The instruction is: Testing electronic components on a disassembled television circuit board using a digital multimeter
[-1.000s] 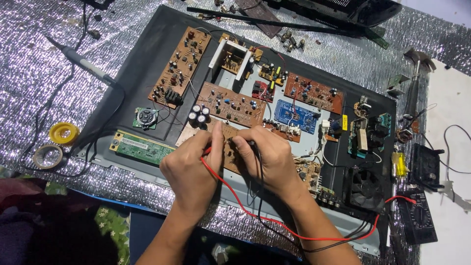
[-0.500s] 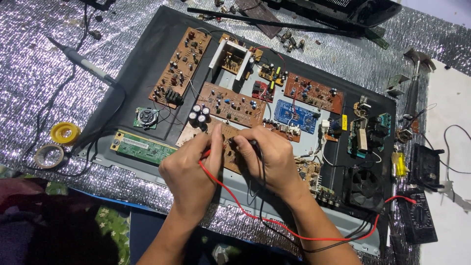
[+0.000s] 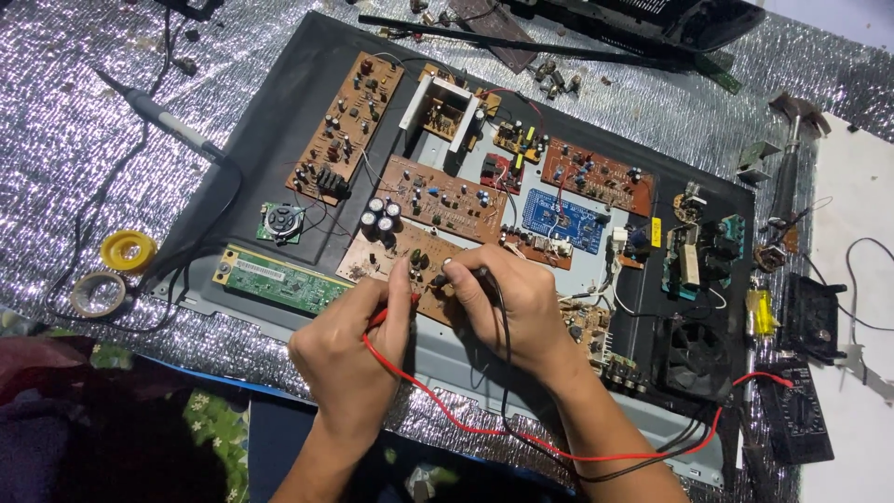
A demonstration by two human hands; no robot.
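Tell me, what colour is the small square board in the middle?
Blue: the small square board shows best in the head view.

Even overhead light is noted. Glare is scattered across the crinkled silver foil sheet (image 3: 84, 112). The lower left corner is left dim. Focus is held sharp throughout.

I see an electronics repair bench: bare circuit boards (image 3: 438, 196), a soldering iron (image 3: 163, 116), a multimeter (image 3: 796, 410).
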